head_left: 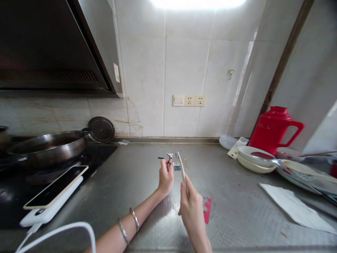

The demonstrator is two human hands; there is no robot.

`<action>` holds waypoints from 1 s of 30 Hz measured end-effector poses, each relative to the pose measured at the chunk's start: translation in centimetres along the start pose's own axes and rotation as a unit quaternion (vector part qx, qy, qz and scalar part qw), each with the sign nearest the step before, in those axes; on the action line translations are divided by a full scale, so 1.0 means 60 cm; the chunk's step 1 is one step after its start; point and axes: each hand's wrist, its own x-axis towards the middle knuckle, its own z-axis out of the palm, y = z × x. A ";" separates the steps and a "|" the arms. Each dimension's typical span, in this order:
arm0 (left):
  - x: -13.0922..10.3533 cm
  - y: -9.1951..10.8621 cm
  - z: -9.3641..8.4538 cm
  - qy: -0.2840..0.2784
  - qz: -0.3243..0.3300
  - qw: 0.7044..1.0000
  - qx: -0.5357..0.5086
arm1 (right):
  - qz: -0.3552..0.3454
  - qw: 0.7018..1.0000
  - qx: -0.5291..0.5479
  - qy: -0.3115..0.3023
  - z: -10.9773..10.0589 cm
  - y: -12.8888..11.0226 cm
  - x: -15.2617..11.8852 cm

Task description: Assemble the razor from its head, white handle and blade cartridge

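Countertop (231,211) is spreading beneath both your hands, its flat steel giving them room. Your right hand (193,207) is gripping low; your left hand (165,181) is pinching between thumb and fingers. The white toothbrush (182,168) is projecting from your right grip, held low presumably to free its bristled head, which is facing left. The small metal razor (170,159), a probable identification at this size, is standing in your left pinch, its head apparently being kept exposed, just beside the bristles. A teal item (177,168) is lying beyond.
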 end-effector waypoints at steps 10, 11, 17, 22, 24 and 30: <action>-0.001 0.003 0.000 0.006 -0.003 1.000 0.000 | -0.001 1.000 0.011 -0.004 0.004 0.002 -0.015; -0.001 0.002 0.000 0.004 -0.001 1.000 -0.002 | 0.002 1.000 0.012 -0.005 0.002 0.004 -0.014; -0.004 -0.002 0.004 -0.005 -0.006 1.000 -0.018 | 0.015 1.000 0.004 -0.011 0.002 0.008 0.001; 0.009 -0.007 -0.005 0.012 -0.019 1.000 -0.011 | 0.000 1.000 0.002 -0.020 0.001 0.011 -0.018; 0.017 -0.012 -0.008 0.001 -0.029 0.999 -0.019 | -0.013 1.000 0.000 0.004 -0.010 0.010 -0.007; 0.042 -0.024 -0.014 -0.014 -0.047 0.998 -0.030 | -0.070 0.989 -0.085 0.100 -0.059 0.010 0.115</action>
